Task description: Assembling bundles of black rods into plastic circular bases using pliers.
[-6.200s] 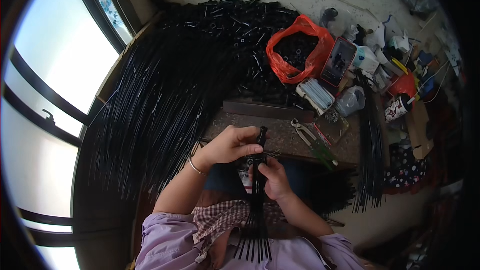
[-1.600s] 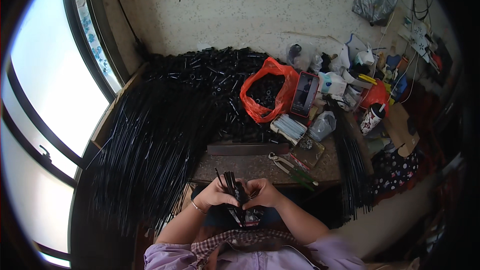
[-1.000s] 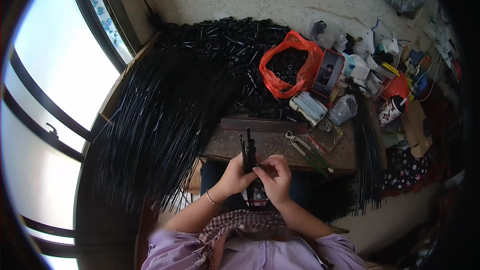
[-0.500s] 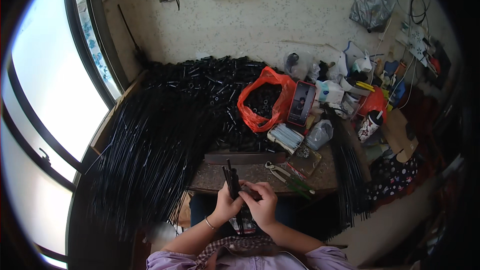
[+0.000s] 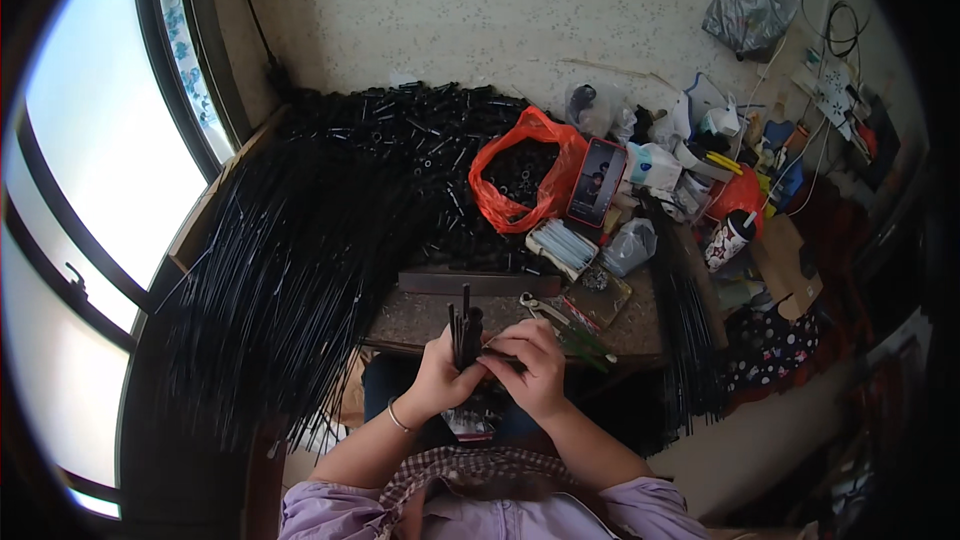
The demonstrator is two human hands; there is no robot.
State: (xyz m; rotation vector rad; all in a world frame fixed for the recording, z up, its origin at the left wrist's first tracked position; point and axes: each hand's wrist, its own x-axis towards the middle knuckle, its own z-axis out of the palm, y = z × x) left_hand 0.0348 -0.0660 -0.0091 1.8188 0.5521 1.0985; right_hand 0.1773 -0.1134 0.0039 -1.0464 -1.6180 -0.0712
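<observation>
My left hand is closed around a few slim black rods and a thicker black tube-like part, held upright over the table's front edge. Close beside it, my right hand has its thumb and fingers pinched together next to the black part. What sits in that pinch is too small to make out. Long thin black rods lie in a big heap to the left, their ends hanging past the table edge. Behind them spreads a pile of short black tubular pieces.
A red plastic bag holds more black pieces. A phone leans beside it. Nearer are a box of pale sticks, pliers and a dark bar. A patterned cup and more black rods are at right.
The whole view has shifted, so the table sits higher in the picture. My hands stay together on the black parts; the right fingers have moved slightly.
</observation>
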